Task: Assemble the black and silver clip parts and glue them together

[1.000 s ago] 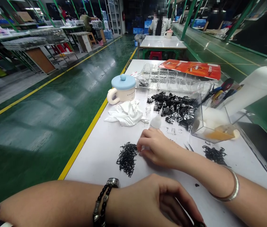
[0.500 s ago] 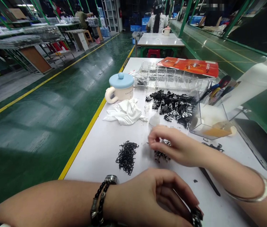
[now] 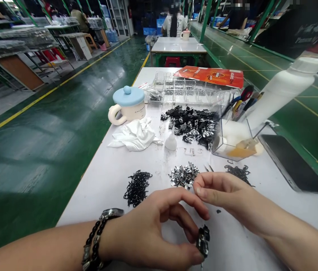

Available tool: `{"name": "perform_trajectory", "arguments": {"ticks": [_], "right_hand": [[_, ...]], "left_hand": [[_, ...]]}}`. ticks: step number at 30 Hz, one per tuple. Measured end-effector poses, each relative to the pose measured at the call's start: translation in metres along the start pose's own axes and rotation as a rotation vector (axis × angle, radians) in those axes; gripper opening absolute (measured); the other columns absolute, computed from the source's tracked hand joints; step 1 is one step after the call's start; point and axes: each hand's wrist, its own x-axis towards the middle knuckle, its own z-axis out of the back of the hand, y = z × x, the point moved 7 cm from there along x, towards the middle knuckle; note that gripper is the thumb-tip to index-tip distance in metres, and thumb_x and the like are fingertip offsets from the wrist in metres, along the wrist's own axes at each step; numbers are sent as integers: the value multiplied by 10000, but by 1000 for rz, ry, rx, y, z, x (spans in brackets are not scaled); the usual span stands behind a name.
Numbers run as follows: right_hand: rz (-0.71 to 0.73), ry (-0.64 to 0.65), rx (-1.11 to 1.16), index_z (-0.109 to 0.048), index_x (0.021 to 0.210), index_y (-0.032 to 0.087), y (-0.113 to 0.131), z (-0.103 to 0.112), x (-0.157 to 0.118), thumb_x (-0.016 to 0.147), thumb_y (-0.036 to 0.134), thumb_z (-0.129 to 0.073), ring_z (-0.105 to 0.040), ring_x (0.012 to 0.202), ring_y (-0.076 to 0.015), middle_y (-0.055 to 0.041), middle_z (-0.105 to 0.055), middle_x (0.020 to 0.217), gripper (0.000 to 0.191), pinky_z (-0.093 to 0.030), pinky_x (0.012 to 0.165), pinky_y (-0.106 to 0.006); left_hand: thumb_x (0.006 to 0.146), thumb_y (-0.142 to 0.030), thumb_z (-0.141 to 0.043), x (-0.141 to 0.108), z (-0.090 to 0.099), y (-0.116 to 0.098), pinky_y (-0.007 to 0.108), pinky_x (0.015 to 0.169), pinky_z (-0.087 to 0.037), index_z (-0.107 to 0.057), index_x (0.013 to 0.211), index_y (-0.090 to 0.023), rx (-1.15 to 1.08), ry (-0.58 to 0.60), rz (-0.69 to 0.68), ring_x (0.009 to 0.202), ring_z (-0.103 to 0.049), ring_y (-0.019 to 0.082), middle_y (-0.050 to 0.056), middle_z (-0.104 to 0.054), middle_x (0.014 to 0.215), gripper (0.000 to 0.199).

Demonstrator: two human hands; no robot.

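My left hand (image 3: 164, 229) is closed on a small glossy black part (image 3: 203, 241) at the front of the table, gripping it between thumb and fingers while the index finger is raised. To its right, my right hand (image 3: 223, 188) makes a pinch; whatever its fingertips hold is too small to make out. Just beyond those fingertips lies a pile of small silver metal pieces (image 3: 183, 175). Left of it is a heap of small black hook-like pieces (image 3: 137, 188). More dark thin pieces (image 3: 238, 173) lie behind the right hand, and tweezer-like tips (image 3: 208, 168) show beside it.
A lidded mug (image 3: 130, 107) and a crumpled white cloth (image 3: 138, 135) stand at left. Farther back are a small dropper bottle (image 3: 171, 141), wrapped black parts (image 3: 191, 124) and a compartment tray (image 3: 173, 88). A clear tool box (image 3: 232, 145), white bottle (image 3: 283, 90) and phone (image 3: 294, 163) are right.
My right hand has come back from the silver pile toward the left hand, still pinched. The left hand has shifted left and up with the black part. The whole view has turned slightly right.
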Motion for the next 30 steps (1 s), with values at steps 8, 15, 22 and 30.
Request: {"name": "perform_trajectory", "arguments": {"ticks": [8,15,22,30], "right_hand": [[643,-148,-679,-637,880,246,42,3,-23,811,156,-627,-484,867,-79,14,-465,904,114,-401,790,-210],[812,-159,-760,-613,862,200,47,-3,-27,822,144,-613,-498,813,-66,10,-481,876,69,-425,738,-200],[831,-167,-682,-567,879,194,37,-8,-25,845,130,-566,-485,828,-88,1,-478,853,72,-426,746,-235],[834,-283,-753,-485,850,187,42,-6,-31,868,104,-447,-467,786,-113,-16,-464,835,93,-407,681,-256]], "left_hand": [[686,-110,-728,-1,-6,-1,165,728,-506,-549,1062,-195,-495,141,43,792,-631,78,26,-605,965,425],[613,-132,-810,0,-10,5,107,658,-527,-586,1042,-150,-824,242,129,753,-642,51,51,-627,994,484],[614,-164,-815,0,-8,-1,112,684,-512,-605,1039,-128,-882,222,99,684,-638,40,72,-648,962,476],[670,-208,-782,4,3,-4,231,739,-536,-594,1045,-171,-731,82,20,784,-670,125,39,-627,978,421]]}}
